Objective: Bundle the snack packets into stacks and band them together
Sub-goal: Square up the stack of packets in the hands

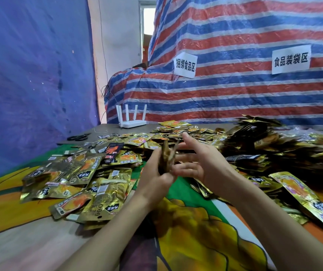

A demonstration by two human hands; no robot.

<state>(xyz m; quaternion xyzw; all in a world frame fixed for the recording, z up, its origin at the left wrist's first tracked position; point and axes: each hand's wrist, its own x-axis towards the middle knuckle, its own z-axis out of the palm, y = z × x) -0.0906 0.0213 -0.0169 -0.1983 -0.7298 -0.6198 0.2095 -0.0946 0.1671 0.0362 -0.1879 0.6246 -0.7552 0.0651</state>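
Note:
My left hand (156, 178) grips a thin stack of gold snack packets (167, 157), held upright and edge-on above the table. My right hand (197, 159) is beside the stack on its right, fingers spread and nearly straight, fingertips close to the packets. Loose gold and orange snack packets (90, 184) cover the table on the left. More loose packets (305, 198) lie on the right. A dark heap of bundled packets (264, 145) sits at the right rear. No band is visible.
A white router (132, 119) with several antennas stands at the table's far edge. Black scissors (78, 136) lie at the far left. A striped tarp (234, 85) with two paper signs rises behind. The colourful table cloth (191, 222) shows under my forearms.

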